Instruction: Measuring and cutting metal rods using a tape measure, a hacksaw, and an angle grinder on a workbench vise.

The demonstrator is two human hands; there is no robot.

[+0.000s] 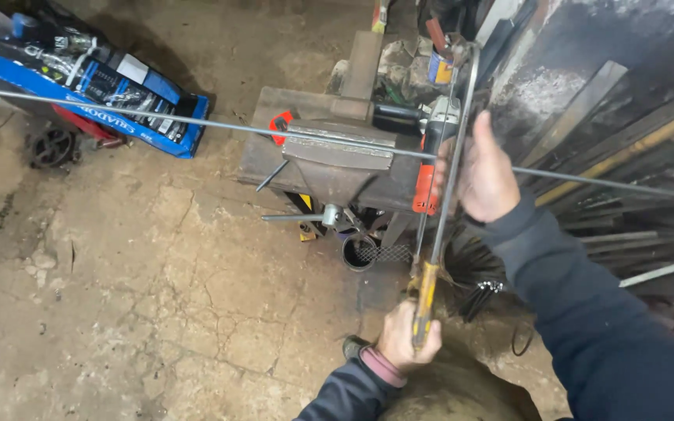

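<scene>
Clearly a long thin steel rod (196, 122) runs across the whole view, clamped in the jaws of a bench vise (335, 160) on a rusty metal stand and sticking out far to both sides. Left of it, on the cracked concrete floor (157, 296), lies a blue tool case (99, 86). Low in the middle, the left hand (403, 339) is wrapped tight around the yellow handle of a hacksaw (442, 187), whose frame reaches up over the rod just right of the vise. The right hand (484, 171) curls around the far part of the frame, thumb up. To saw well, I judge the blade should sit close to the jaws, so the springy rod chatters less, with long level strokes and light pressure. An orange angle grinder (431, 156) lies behind the saw. Whether the blade touches the rod is hard to make out, and the rod's ends are cut off.
</scene>
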